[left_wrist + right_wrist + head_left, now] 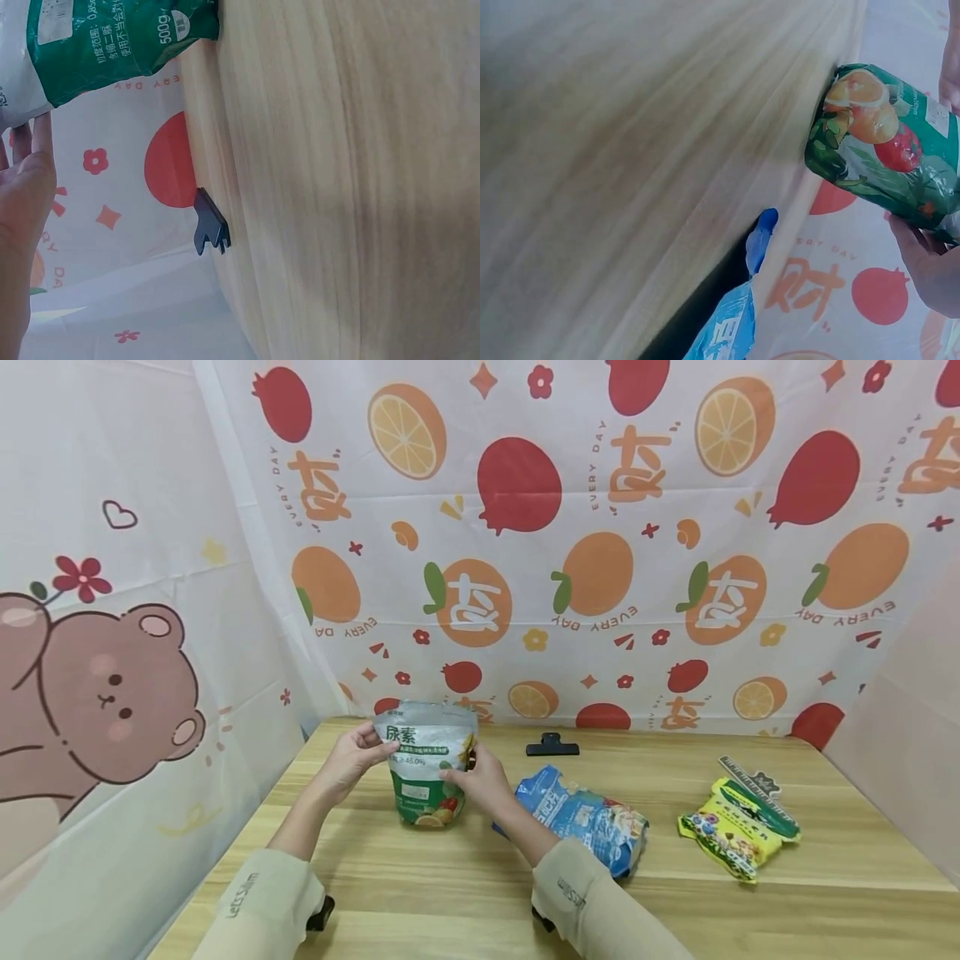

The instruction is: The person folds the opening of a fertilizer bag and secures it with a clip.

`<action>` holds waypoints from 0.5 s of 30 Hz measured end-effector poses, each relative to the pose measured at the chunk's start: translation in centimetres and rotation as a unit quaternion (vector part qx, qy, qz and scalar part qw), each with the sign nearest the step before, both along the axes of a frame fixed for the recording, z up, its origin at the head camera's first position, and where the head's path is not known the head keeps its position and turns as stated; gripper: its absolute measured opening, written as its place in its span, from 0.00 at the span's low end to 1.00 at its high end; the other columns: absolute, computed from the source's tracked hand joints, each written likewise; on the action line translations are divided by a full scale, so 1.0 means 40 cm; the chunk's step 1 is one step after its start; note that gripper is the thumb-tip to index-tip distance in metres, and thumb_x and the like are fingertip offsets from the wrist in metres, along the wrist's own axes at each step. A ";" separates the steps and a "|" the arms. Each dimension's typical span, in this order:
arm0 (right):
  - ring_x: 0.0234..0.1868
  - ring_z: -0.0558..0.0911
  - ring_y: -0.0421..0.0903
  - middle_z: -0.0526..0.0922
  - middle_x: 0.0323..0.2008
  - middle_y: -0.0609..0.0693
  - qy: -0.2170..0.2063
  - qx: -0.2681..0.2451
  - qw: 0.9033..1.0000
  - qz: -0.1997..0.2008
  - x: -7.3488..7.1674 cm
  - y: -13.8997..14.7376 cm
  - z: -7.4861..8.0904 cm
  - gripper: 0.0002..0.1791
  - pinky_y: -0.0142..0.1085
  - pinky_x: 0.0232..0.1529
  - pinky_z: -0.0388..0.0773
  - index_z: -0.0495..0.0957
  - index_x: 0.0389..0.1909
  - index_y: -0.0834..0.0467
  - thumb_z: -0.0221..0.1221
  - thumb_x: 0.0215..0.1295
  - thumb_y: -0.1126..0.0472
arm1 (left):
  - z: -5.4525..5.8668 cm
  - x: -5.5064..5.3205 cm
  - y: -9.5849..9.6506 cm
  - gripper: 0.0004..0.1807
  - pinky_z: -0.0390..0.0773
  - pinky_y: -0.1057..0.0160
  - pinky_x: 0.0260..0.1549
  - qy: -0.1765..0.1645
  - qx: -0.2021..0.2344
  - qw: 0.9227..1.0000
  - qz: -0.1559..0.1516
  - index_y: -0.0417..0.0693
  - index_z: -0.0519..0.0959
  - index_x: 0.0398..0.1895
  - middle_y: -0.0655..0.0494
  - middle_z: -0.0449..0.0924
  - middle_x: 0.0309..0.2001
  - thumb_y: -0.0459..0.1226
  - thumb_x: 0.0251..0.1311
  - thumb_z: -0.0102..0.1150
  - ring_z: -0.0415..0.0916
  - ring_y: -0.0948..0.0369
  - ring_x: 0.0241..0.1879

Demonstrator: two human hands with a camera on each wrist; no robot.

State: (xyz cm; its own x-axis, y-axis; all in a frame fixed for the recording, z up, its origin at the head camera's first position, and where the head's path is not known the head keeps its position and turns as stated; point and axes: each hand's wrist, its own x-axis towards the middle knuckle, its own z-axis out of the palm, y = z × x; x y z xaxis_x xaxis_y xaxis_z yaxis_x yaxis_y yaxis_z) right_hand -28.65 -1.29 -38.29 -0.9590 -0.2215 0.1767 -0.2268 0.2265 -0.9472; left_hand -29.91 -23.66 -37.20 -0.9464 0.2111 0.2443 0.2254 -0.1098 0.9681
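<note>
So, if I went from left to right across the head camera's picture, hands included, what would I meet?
Bear print → left hand → green bag → right hand → blue bag → yellow bag.

The pouch (420, 772) shouts 尿素, 46.0% and 500g! "EVERY DAY" repeats across the backdrop (525, 547), "LetsSlim" on both sleeves (270, 885).
</note>
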 end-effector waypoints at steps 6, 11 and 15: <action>0.45 0.76 0.47 0.75 0.46 0.53 0.006 -0.004 1.000 -0.003 -0.013 -0.004 -0.003 0.30 0.36 0.40 0.77 0.66 0.58 0.61 0.65 0.55 0.61 | -0.002 -0.010 -0.001 0.13 0.75 0.68 0.42 0.001 -0.001 1.000 0.012 0.42 0.72 0.47 0.60 0.81 0.36 0.24 0.59 0.53 0.76 0.66 0.38; 0.45 0.76 0.48 0.75 0.47 0.54 0.016 0.004 1.000 -0.011 -0.023 -0.013 -0.004 0.31 0.36 0.41 0.76 0.65 0.60 0.60 0.65 0.55 0.61 | -0.001 -0.016 -0.004 0.17 0.74 0.68 0.42 0.003 -0.003 1.000 0.016 0.37 0.68 0.53 0.61 0.81 0.37 0.26 0.60 0.54 0.76 0.66 0.40; 0.46 0.76 0.49 0.75 0.48 0.55 0.009 0.013 1.000 -0.010 -0.026 -0.016 -0.002 0.33 0.38 0.43 0.76 0.64 0.61 0.60 0.66 0.55 0.60 | 0.000 -0.019 -0.010 0.17 0.75 0.68 0.42 -0.006 0.012 1.000 0.008 0.38 0.68 0.53 0.59 0.80 0.37 0.25 0.60 0.53 0.76 0.66 0.39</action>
